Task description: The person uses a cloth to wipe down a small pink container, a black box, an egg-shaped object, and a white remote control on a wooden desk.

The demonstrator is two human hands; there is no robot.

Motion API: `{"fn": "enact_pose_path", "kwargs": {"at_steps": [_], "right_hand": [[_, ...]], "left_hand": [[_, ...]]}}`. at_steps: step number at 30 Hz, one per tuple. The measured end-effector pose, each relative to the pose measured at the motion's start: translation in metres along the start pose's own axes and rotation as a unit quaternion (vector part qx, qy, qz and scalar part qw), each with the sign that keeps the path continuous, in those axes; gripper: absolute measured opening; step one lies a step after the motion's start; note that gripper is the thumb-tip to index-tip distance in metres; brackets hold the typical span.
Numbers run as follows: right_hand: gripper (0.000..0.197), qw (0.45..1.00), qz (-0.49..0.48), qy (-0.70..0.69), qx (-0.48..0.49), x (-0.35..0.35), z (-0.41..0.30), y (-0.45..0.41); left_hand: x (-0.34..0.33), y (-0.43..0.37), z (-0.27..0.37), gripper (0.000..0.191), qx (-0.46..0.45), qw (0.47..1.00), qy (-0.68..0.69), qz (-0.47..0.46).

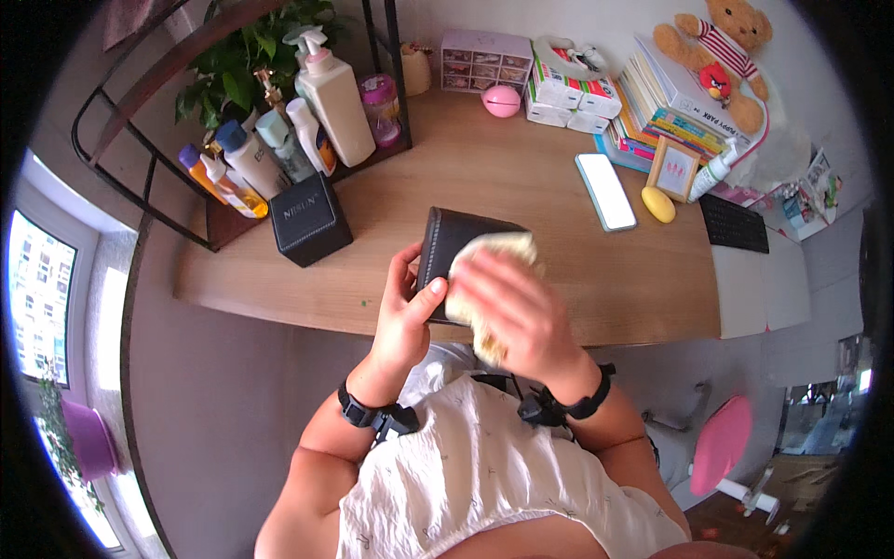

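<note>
My left hand (pixel 410 307) grips the left edge of a dark, stitched, leather-like case (pixel 464 227) near the desk's front edge, its thumb on top. A crumpled pale yellow cloth (pixel 506 246) lies against the case's upper face, under my right hand (pixel 506 307), whose fingers are blurred and press on it. The cloth and my right hand hide much of the case. To the left, apart from both hands, stands a black stitched box (pixel 311 220) with lettering on its lid.
A black metal rack (pixel 150 168) with pump bottles (pixel 339 105) stands at the left. Right of the case lie a smartphone (pixel 606 192), a yellow oval object (pixel 658 205) and a small wooden frame (pixel 674 169). Tissue packs (pixel 569 94) and stacked books (pixel 670 105) stand at the back.
</note>
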State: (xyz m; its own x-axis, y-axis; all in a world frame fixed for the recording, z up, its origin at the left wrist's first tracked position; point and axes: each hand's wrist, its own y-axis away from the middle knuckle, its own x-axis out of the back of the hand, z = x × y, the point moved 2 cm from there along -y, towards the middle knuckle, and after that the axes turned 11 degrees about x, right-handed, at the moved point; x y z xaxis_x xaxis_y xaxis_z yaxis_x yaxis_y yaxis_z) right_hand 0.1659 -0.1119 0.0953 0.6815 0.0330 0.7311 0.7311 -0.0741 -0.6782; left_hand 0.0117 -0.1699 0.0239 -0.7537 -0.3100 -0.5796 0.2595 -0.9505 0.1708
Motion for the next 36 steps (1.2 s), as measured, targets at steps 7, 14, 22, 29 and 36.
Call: {"fn": "enact_pose_path", "kwargs": {"at_steps": [7,14,22,29,36], "right_hand": [[0.038,0.999,0.035,-0.021,-0.017,-0.001,0.013,-0.011],[0.03,0.997,-0.025,-0.025,0.062,-0.004,-0.004,-0.01],[0.039,0.998,0.044,0.018,-0.03,0.012,0.022,-0.021],[0.034,0.997,-0.031,-0.026,0.065,0.0,0.0,-0.011],[0.04,0.998,0.041,-0.002,-0.037,0.013,0.029,-0.01]], "left_hand": [[0.005,0.004,0.0,0.072,-0.002,0.999,-0.048,-0.003],[0.006,-0.001,0.012,0.066,0.004,1.0,0.014,-0.001],[-0.004,0.003,0.012,0.069,0.016,0.997,-0.072,-0.024],[0.003,-0.008,0.016,0.061,0.05,0.998,0.03,0.016],[-0.005,-0.003,0.009,0.058,0.055,0.999,-0.003,-0.003]]}}
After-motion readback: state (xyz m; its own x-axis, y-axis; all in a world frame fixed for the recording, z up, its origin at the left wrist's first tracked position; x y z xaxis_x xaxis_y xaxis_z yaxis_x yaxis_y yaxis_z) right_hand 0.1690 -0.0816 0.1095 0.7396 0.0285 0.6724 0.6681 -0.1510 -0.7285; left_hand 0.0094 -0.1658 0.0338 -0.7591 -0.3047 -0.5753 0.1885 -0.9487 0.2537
